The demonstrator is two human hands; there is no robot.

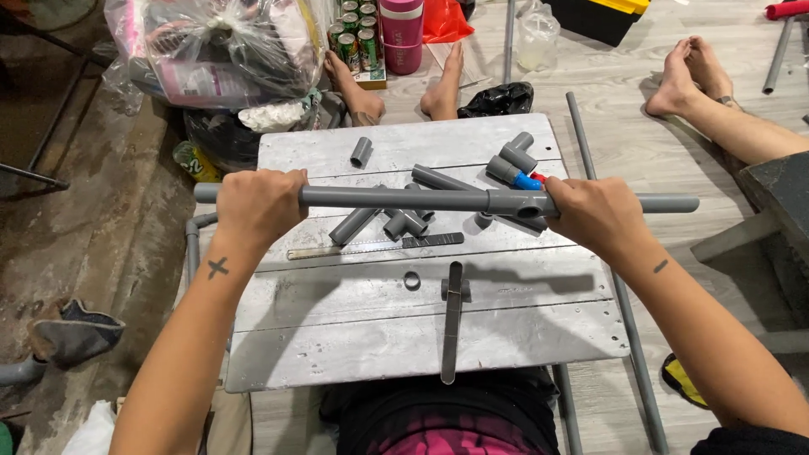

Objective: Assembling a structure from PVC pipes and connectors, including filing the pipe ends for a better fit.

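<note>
A long grey plastic pipe (404,200) is held level above a grey wooden board (354,329). My left hand (259,204) is closed around its left part. My right hand (594,212) grips its right part, just beside a grey tee fitting (516,203) joined onto the pipe. Under the pipe lie several loose grey fittings and short pipe pieces (403,222), a hacksaw blade (375,246), a small ring (411,280) and a flat grey tool (452,320).
A short coupling (361,152) and elbow fittings with a blue and red piece (521,168) lie at the board's far side. Other people's bare feet (442,88) (687,76) rest beyond it. Long pipes (632,337) lie on the floor at right, plastic bags (219,50) at far left.
</note>
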